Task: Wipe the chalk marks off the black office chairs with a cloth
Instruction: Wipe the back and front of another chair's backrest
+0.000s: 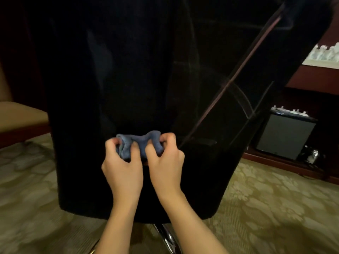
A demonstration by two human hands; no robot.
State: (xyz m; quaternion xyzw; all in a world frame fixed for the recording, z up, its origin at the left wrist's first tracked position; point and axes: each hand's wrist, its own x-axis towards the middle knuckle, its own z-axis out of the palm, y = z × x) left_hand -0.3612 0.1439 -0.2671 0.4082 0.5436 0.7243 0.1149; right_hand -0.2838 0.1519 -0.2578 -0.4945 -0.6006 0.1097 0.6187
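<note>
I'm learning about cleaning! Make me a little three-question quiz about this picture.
1. True or false: both hands grip the cloth.
2. What colour is the cloth? A) blue B) red C) white
3. Fill in: the cloth is in front of the back of a black ____.

Key:
1. True: left hand and right hand both pinch it.
2. A
3. chair

Likely a hotel room: patterned carpet (275,208), mini-fridge (282,136).
</note>
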